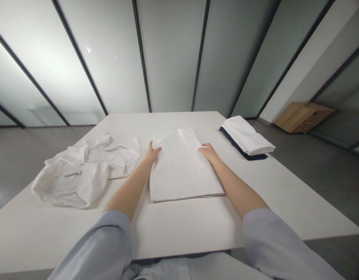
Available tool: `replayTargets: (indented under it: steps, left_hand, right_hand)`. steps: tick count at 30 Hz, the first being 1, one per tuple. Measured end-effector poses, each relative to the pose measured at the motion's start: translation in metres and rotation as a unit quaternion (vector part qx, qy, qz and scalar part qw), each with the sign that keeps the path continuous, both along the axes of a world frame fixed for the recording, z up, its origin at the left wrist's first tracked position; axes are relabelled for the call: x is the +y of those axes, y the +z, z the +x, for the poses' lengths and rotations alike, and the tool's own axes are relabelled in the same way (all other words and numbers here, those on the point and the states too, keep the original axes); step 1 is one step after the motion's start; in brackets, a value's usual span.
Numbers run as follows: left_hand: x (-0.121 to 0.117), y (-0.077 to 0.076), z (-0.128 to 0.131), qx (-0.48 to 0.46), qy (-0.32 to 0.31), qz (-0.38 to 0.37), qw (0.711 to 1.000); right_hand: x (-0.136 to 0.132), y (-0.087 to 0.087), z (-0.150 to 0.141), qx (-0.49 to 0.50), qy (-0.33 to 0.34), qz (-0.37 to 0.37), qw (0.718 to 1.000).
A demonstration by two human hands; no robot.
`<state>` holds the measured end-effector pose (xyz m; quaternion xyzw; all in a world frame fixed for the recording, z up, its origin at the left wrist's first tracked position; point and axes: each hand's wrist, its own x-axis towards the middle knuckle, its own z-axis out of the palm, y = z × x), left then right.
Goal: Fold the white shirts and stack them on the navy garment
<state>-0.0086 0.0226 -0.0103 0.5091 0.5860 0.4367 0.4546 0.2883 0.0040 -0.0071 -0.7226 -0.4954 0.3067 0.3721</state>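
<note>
A folded white cloth (183, 167) lies flat in a near-rectangle in front of me, its layered front edge toward my body. My left hand (152, 154) grips its left side, thumb on top and the other fingers partly hidden at the edge. On the opposite side, my right hand (209, 152) holds the right edge in a similar way, with its thumb over the fabric. To the left, a crumpled white garment (92, 167) is spread in loose folds, apart from my left hand.
The white table (185, 229) carries everything. Near its right edge, folded white fabric (246, 134) rests on a dark navy folded cloth (257, 157). Frosted glass panels (170, 58) stand behind the table, and a wooden cabinet (299, 116) is on the floor at right.
</note>
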Motion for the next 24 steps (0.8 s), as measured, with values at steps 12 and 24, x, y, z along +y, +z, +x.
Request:
replayTargets:
  steps: [12, 24]
  left_hand:
    - [-0.004, 0.006, -0.027, -0.053, -0.116, -0.014, 0.992]
    - [-0.005, 0.008, -0.037, -0.028, -0.186, -0.028, 0.982]
  right_hand:
    - [-0.009, 0.009, 0.003, 0.207, 0.141, -0.031, 0.968]
    - [-0.011, 0.011, 0.001, 0.181, 0.145, -0.019, 0.973]
